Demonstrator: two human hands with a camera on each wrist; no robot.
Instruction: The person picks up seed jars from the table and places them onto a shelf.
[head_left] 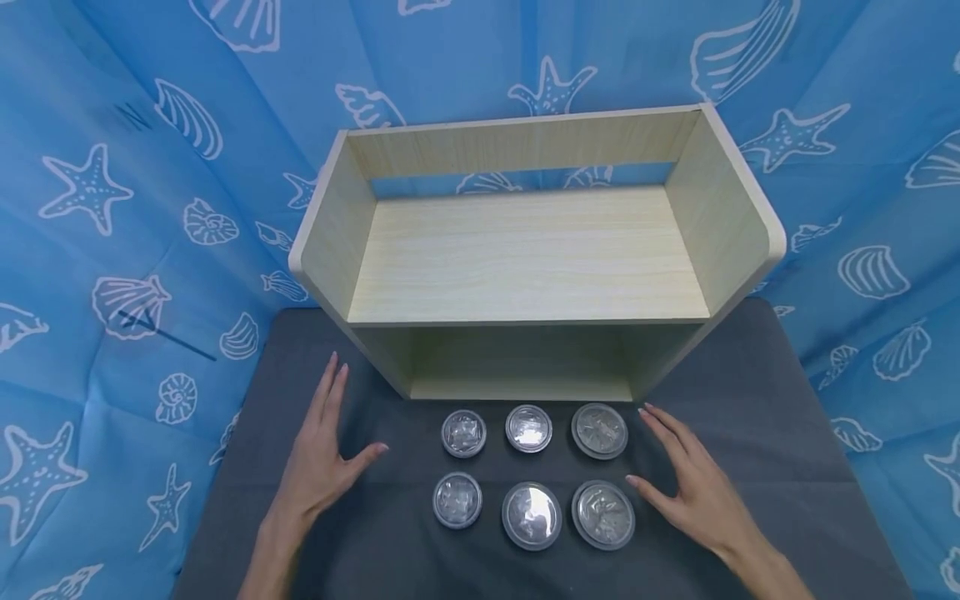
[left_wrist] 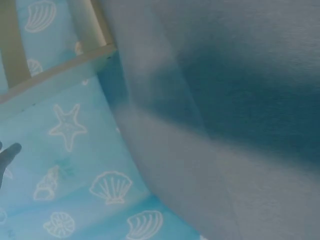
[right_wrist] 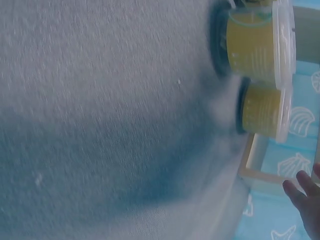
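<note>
Several round tubs with clear lids stand in two short rows on the dark cloth. My right hand [head_left: 697, 492] is held beside the right end of these rows, fingers extended and thumb apart. Its thumb tip is close to the front right tub [head_left: 603, 514], its fingertips close to the back right tub [head_left: 600, 430]. From the side, in the right wrist view, a tub [right_wrist: 252, 47] has a yellowish body under its lid. My left hand [head_left: 318, 462] is left of the rows, fingers straight, thumb towards the front left tub [head_left: 457, 500]. Neither hand holds anything.
A pale wooden two-tier shelf [head_left: 536, 254] stands right behind the tubs, with side walls and a lower compartment facing me. Blue curtains [head_left: 135, 250] with white shell and starfish prints hang behind and at both sides. Dark grey cloth [head_left: 390, 550] covers the table.
</note>
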